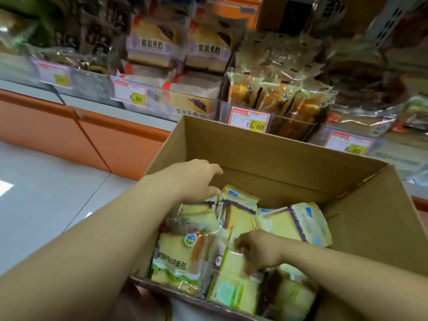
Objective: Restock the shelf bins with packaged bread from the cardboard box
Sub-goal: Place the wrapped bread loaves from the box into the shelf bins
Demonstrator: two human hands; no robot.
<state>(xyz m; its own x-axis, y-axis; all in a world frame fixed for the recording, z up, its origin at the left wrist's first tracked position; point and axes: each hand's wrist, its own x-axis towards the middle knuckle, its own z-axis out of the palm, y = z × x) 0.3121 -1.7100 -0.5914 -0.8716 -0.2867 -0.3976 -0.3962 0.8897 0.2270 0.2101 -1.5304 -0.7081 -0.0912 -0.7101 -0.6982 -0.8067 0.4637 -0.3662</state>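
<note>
I count one cardboard box [266, 156], a left hand [192, 179] and a right hand [259, 251] (two in all), four price tags [249, 122], at least six bread packs [173, 256].

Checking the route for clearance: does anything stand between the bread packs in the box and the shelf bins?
Only the cardboard box's far wall rises between the bread packs and the shelf bins; above it, nothing visible blocks the way.

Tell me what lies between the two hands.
Packaged bread, standing on edge in the cardboard box, between left hand and right hand; shown in head view.
</note>
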